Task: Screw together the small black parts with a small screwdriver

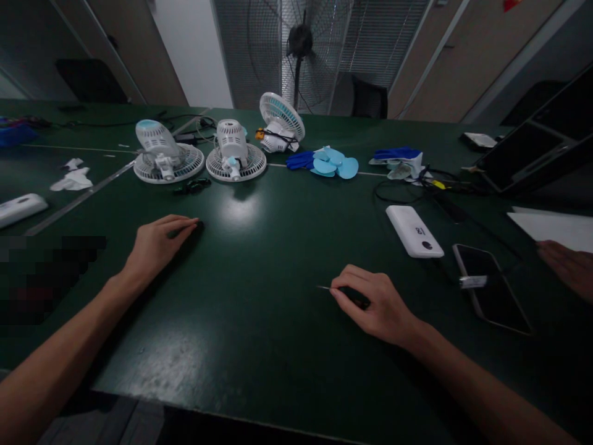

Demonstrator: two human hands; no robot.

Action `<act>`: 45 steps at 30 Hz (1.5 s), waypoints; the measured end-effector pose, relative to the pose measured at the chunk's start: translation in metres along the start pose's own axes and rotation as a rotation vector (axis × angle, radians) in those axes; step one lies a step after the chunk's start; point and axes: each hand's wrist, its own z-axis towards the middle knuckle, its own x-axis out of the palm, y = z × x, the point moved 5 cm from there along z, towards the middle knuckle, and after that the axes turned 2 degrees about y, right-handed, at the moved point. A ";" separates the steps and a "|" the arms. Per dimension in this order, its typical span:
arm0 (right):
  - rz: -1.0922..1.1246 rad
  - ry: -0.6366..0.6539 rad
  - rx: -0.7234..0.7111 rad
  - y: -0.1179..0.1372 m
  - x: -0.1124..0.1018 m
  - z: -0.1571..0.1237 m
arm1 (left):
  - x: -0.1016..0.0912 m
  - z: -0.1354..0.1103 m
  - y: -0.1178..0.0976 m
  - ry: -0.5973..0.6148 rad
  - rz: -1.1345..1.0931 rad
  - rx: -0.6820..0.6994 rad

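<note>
My right hand (377, 303) is closed around a screwdriver (356, 296) with a dark handle. Its thin metal shaft points left, just above the green table or touching it; I cannot tell which. To the left, my left hand (160, 244) rests at the table with thumb and fingers pinched together. A small dark piece (200, 224) shows at those fingertips, too small to name. Beyond that hand lie two white fan heads, one fan head (167, 154) at the left and another fan head (235, 154) beside it, both grille down. Some small black parts (192, 186) lie before them.
Farther back are a tilted fan head (282, 120), light-blue fan blades (334, 162) and blue-and-white gloves (398, 162). On the right lie a white power bank (414, 232), a phone (493, 290) and cables. Another person's hand (567, 266) is at the right edge, by white paper (556, 227).
</note>
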 end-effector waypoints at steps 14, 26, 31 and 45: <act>-0.010 -0.009 -0.025 0.004 0.002 -0.002 | 0.012 0.001 -0.013 0.235 0.385 0.165; -0.045 -0.039 -0.042 0.007 0.000 0.000 | 0.010 0.003 -0.014 0.150 0.415 0.172; -0.030 -0.029 -0.042 0.005 0.001 0.000 | 0.010 0.006 -0.016 0.207 0.410 0.155; -0.009 -0.001 -0.031 0.005 0.000 -0.001 | 0.010 0.005 -0.009 0.162 0.313 0.101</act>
